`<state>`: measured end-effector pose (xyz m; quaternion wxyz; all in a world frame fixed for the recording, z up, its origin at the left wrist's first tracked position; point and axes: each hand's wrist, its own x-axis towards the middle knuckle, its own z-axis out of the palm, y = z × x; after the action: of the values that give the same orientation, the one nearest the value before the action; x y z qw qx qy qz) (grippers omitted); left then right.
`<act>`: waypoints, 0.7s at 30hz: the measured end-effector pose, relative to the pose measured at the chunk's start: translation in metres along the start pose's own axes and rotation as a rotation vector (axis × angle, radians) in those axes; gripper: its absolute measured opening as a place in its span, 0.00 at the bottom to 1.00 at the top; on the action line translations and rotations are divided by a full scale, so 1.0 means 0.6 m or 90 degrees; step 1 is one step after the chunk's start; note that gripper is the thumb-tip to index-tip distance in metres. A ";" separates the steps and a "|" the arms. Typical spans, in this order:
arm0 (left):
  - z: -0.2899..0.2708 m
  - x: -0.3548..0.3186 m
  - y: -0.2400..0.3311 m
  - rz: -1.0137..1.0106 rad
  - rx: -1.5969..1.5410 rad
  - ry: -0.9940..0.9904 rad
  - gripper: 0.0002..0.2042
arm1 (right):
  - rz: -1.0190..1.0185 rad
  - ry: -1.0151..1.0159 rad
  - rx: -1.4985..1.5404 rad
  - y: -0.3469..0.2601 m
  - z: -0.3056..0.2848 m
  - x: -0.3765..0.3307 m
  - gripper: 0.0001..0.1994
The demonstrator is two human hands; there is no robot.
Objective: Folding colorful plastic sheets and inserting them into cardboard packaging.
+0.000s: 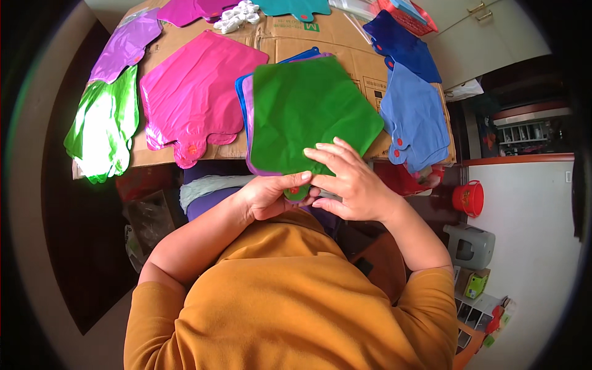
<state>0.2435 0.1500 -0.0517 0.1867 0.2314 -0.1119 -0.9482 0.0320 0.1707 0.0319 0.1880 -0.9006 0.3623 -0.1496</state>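
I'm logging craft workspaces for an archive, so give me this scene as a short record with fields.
Left hand: holds green sheet near its tab
Right hand: fingers spread over its lower edge
Under green: purple sheet, blue sheet
Left of stack: pink sheet
Right of stack: light-blue sheets
Surface: cardboard
Far edge: white bundle

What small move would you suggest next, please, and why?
Perhaps square the green sheet with the lilac sheet and blue sheet beneath, since both stick out at its left; the left hand grips near its tab, the right hand is over it.
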 end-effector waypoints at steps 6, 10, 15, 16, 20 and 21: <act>0.025 -0.011 0.020 -0.048 0.020 0.000 0.11 | 0.021 0.072 0.282 0.006 -0.010 -0.019 0.13; 0.034 -0.012 0.021 -0.013 0.027 0.040 0.06 | 0.200 0.294 0.350 0.044 -0.026 -0.067 0.09; 0.037 -0.033 0.015 -0.078 -0.012 -0.054 0.07 | 0.556 0.288 0.854 0.055 -0.050 -0.109 0.21; 0.026 -0.033 0.007 -0.092 -0.014 -0.112 0.08 | 0.545 0.260 1.029 0.058 -0.060 -0.108 0.25; 0.013 -0.036 -0.015 -0.161 -0.046 -0.137 0.08 | 0.491 0.346 0.967 0.066 -0.067 -0.051 0.24; 0.014 -0.038 -0.013 -0.155 -0.032 -0.115 0.07 | 0.522 0.298 1.004 0.082 -0.077 -0.044 0.22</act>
<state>0.2559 0.1675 -0.0379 0.0652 0.1520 -0.0757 -0.9833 -0.0348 0.1459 0.0473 0.7079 -0.2594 0.4752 -0.4537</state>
